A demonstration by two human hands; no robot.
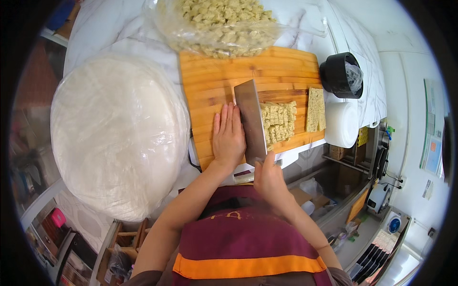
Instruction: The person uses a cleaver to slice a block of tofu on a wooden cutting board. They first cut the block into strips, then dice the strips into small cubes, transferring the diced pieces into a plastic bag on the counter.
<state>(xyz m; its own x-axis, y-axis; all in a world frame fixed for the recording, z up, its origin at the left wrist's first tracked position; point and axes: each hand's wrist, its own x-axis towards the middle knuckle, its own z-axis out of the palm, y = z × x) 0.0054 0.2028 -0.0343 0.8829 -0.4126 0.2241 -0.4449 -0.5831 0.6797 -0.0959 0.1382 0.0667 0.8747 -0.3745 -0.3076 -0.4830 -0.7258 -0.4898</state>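
Observation:
My right hand (271, 177) grips the handle end of a wide cleaver (251, 123), whose blade stands on edge on a wooden cutting board (207, 80). Flat beside the blade's left side lies my left hand (230, 139), palm down with its fingers stretched out; it holds nothing. Whether its edge touches the steel is hard to tell. Just right of the blade sits a block of porous, pale yellow tofu-like food (281, 121), scored or cut into small cubes. A longer uncut-looking slab (315, 110) of the same food rests near the board's right edge.
A clear plastic bag (229, 30) full of cubes lies over the board's far edge. Left of the board is a large round white bundle (120, 136) wrapped in plastic film. A black container (341, 75) and white round lids or tubs (341, 124) stand at the right.

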